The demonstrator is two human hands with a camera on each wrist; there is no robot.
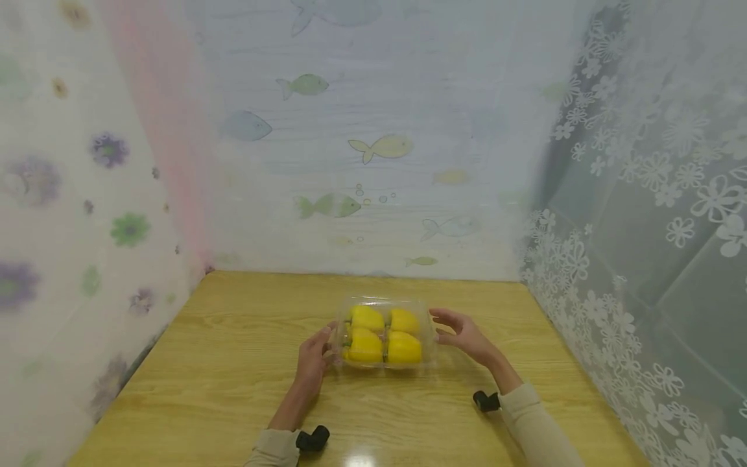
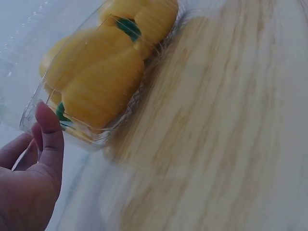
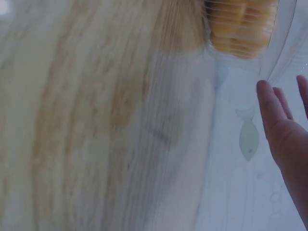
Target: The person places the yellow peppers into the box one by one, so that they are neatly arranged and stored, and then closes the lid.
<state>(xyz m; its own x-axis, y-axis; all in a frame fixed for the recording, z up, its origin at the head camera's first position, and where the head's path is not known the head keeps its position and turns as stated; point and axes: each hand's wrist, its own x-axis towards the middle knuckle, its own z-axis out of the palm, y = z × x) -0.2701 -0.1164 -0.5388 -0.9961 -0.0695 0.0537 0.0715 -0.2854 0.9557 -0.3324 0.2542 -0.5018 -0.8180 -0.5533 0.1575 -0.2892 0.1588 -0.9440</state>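
Note:
A clear plastic clamshell box (image 1: pixel 428 324) with several yellow bell peppers (image 1: pixel 404 348) in it is on the wooden table in the head view. The peppers have green stems, one showing at the box's end in the left wrist view. My left hand (image 1: pixel 313 357) is at the box's left end; its thumb (image 2: pixel 50 134) and fingers pinch the rim near a corner. Beside the right end is my right hand (image 1: pixel 463 334), its fingers spread and slightly bent. A small gap separates those fingertips from the box (image 3: pixel 284 29) in the right wrist view.
The wooden table (image 1: pixel 233 363) has a fish-patterned curtain (image 1: pixel 385 146) behind it. A flowered sheet (image 1: pixel 128 230) hangs along the left side, and a translucent flowered curtain (image 1: pixel 659 188) borders the right. Black camera mounts sit at both cuffs.

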